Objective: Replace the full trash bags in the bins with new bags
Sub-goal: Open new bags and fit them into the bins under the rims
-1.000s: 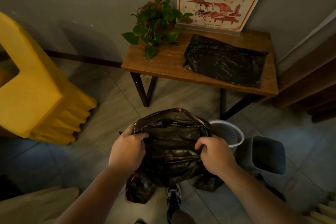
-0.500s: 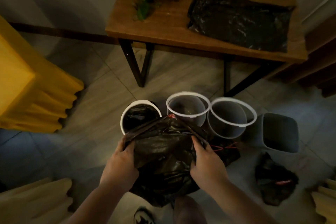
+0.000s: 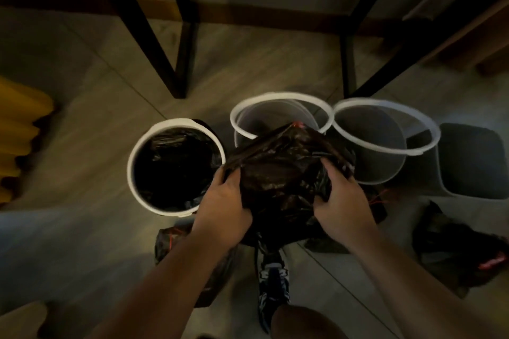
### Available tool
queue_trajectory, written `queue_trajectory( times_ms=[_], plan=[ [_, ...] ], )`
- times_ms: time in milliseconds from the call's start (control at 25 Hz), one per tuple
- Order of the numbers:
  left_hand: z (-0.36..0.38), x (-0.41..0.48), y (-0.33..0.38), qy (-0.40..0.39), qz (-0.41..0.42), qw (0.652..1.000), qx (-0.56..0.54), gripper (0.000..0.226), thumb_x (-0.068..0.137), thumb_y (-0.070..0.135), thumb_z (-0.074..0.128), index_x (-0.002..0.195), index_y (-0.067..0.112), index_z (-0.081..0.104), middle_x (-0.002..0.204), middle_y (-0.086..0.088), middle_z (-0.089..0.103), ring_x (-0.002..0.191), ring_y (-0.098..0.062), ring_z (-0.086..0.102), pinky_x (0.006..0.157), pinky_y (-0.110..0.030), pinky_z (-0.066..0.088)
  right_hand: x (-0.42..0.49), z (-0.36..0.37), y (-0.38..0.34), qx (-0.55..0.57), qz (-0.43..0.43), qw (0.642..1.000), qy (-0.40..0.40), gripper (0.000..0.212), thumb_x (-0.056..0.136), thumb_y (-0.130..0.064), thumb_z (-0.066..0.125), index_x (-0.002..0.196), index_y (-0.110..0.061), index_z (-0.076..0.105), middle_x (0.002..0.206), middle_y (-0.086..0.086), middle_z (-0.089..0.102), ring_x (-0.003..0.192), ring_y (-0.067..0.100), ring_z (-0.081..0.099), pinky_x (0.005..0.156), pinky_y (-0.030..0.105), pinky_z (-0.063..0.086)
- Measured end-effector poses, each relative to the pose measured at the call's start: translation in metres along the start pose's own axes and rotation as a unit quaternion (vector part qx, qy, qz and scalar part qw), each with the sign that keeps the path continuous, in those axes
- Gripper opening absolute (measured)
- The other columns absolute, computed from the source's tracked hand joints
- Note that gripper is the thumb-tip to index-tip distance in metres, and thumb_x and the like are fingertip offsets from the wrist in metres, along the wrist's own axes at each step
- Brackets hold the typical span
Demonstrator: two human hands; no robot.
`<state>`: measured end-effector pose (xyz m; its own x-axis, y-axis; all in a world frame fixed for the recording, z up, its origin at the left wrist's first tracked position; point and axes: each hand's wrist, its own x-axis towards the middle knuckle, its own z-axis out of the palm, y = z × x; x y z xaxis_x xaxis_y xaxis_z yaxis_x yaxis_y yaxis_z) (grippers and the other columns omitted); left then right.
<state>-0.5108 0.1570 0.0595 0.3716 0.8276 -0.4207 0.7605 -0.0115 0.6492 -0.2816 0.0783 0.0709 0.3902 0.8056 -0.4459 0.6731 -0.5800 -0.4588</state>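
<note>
A black trash bag (image 3: 278, 176) with a red drawstring is spread open between my hands, just in front of the middle bin (image 3: 278, 107). My left hand (image 3: 224, 206) grips its left edge and my right hand (image 3: 340, 202) grips its right edge. The left bin (image 3: 132, 170) has a white ring and a black bag lining it. The middle bin and the right bin (image 3: 385, 124) are grey, bare inside, each with a white ring lying loose on its rim.
A square grey bin (image 3: 473, 162) stands at the far right. Tied black bags lie on the floor at the right (image 3: 465, 250) and below my left arm (image 3: 170, 242). Black table legs (image 3: 154, 30) rise behind the bins. My shoe (image 3: 272, 283) is under the bag. Something yellow (image 3: 19, 129) stands at the left edge.
The view has tilted down, so the tabletop has left the frame. My hands have carried the black bag forward, up to the middle bin.
</note>
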Motion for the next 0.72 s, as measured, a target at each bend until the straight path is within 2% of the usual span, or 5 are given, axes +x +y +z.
queue_trajectory(
  times_ms=[240, 360, 520, 600, 720],
  plan=[
    [0.055, 0.082, -0.027, -0.056, 0.029, 0.996, 0.064, 0.091, 0.082, 0.013, 0.068, 0.161, 0.033, 0.029, 0.158, -0.010, 0.041, 0.135, -0.037, 0.051, 0.104, -0.038, 0.051, 0.073, 0.059, 0.032, 0.021, -0.013, 1.000, -0.008, 0.062, 0.089, -0.015, 0.070, 0.149, -0.024, 0.052, 0.143, 0.009, 0.059, 0.138, 0.032, 0.049, 0.111, 0.031, 0.034],
    [0.067, 0.119, -0.025, -0.044, 0.083, 0.989, 0.113, 0.042, 0.081, 0.010, 0.066, 0.123, 0.010, 0.063, 0.121, -0.015, 0.063, 0.114, -0.037, 0.057, 0.082, -0.029, 0.042, 0.109, 0.068, 0.031, 0.011, -0.058, 0.998, 0.036, 0.027, 0.089, -0.010, 0.066, 0.117, -0.010, 0.069, 0.118, 0.014, 0.070, 0.116, 0.038, 0.062, 0.089, 0.028, 0.041],
    [0.062, 0.167, -0.017, 0.083, 0.220, 0.972, -0.022, 0.018, 0.083, 0.001, 0.063, 0.092, 0.015, 0.071, 0.087, 0.022, 0.062, 0.089, 0.009, 0.059, 0.073, -0.001, 0.040, 0.152, 0.061, 0.026, 0.078, -0.065, 0.992, 0.071, 0.020, 0.097, -0.015, 0.063, 0.114, -0.011, 0.072, 0.113, 0.010, 0.073, 0.109, 0.031, 0.065, 0.079, 0.029, 0.047],
    [0.061, 0.179, -0.011, 0.100, 0.272, 0.956, -0.047, 0.035, 0.084, -0.003, 0.060, 0.078, 0.031, 0.061, 0.078, 0.031, 0.053, 0.076, 0.020, 0.055, 0.065, -0.003, 0.040, 0.168, 0.059, 0.028, 0.152, -0.055, 0.983, 0.083, 0.027, 0.096, -0.015, 0.070, 0.123, -0.014, 0.072, 0.120, 0.006, 0.073, 0.116, 0.026, 0.064, 0.093, 0.034, 0.053],
    [0.071, 0.207, -0.014, 0.119, 0.271, 0.955, -0.004, 0.052, 0.085, -0.006, 0.061, 0.060, 0.035, 0.041, 0.059, 0.019, 0.047, 0.054, 0.003, 0.054, 0.049, -0.014, 0.031, 0.181, 0.066, 0.030, 0.252, -0.085, 0.959, 0.095, 0.057, 0.093, -0.018, 0.078, 0.147, -0.018, 0.057, 0.144, -0.001, 0.062, 0.135, 0.014, 0.055, 0.115, 0.034, 0.044]
  ],
)
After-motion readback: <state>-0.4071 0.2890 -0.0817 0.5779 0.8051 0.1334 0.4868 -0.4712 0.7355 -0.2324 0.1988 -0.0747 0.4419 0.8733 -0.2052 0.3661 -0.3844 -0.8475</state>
